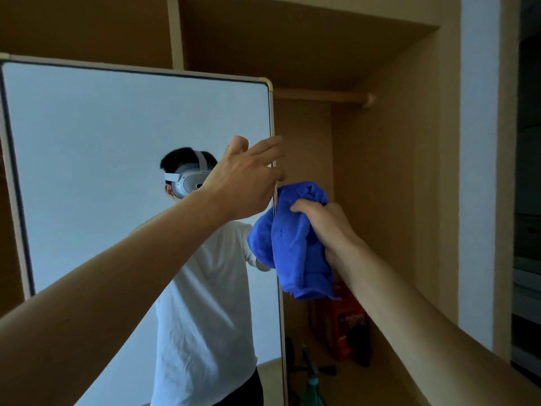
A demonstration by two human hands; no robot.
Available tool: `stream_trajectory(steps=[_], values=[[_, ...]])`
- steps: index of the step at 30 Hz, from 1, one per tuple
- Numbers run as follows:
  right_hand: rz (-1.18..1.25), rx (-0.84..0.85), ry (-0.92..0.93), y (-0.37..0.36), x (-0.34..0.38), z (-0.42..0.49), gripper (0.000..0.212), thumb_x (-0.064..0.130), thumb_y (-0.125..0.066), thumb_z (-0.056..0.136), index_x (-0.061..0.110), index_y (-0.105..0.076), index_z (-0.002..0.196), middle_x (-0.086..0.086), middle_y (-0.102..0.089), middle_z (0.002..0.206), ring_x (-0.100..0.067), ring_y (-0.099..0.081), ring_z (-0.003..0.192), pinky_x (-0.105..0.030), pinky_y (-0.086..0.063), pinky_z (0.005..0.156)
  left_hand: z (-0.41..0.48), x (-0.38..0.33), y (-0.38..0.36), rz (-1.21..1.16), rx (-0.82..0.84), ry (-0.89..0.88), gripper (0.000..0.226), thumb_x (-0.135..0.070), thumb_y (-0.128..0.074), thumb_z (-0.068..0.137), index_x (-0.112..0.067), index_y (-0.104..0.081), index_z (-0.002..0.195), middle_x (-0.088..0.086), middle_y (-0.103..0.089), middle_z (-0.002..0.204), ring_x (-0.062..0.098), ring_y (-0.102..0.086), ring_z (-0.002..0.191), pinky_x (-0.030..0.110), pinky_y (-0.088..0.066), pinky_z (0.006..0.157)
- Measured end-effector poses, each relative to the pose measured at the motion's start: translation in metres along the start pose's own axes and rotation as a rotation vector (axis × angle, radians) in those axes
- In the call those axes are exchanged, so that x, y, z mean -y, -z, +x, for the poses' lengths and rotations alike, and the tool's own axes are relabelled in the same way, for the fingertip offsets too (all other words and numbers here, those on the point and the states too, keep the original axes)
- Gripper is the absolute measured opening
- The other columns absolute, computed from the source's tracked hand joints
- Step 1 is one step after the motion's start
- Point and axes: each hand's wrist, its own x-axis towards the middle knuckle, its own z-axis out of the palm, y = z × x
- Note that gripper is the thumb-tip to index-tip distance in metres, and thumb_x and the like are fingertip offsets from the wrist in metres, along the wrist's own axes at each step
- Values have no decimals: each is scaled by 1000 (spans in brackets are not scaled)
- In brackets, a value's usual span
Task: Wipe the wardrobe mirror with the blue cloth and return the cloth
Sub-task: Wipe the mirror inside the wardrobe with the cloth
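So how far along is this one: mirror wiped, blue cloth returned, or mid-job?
Done: nothing provable; no streaks show on the tall gold-framed wardrobe mirror. In hand: the left hand holds its right edge, and the right hand grips the bunched blue cloth at that edge; contact with the glass is unclear. Left: any remaining wiping, then returning the cloth.

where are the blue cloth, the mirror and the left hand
blue cloth (295, 244), head view, middle fold
mirror (117, 171), head view, bare glass, upper left
left hand (243, 183), head view, back of hand
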Motion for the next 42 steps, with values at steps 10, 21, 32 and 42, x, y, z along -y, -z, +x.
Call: stream_trajectory(steps=[10, 21, 32, 42], values=[[-44, 152, -38, 14, -22, 17, 11, 22, -68, 87, 13, -62, 85, -8, -58, 75, -23, -59, 71, -33, -46, 64, 22, 14, 8, 79, -14, 69, 37, -29, -41, 97, -29, -71, 118, -1, -46, 154, 14, -24, 154, 42, -25, 98], [-2, 195, -24, 15, 4, 31, 11, 20, -68, 83, 11, -62, 86, -7, -57, 71, -21, -60, 66, -32, -46, 61, 49, 26, 25, 72, -33, 304, 38, -38, -43, 101, -39, -62, 134, 13, -7, 170, 28, -5, 157, 47, -26, 107], [155, 148, 208, -5, 100, 63, 26, 15, -70, 84, 9, -68, 109, -12, -72, 93, -26, -69, 75, -32, -55, 65, 59, 31, 38, -2, -87, 391, 41, -36, -45, 101, -39, -57, 140, 5, -37, 157, 26, -27, 149, 48, -23, 108], [-17, 246, 46, 12, 49, 41, 16, 14, -64, 92, 2, -65, 102, -18, -57, 92, -32, -58, 86, -41, -45, 77, 61, 38, 34, -120, -206, 449, 39, -25, -48, 100, -38, -60, 135, -5, -49, 146, 19, -39, 139, 43, -25, 97]])
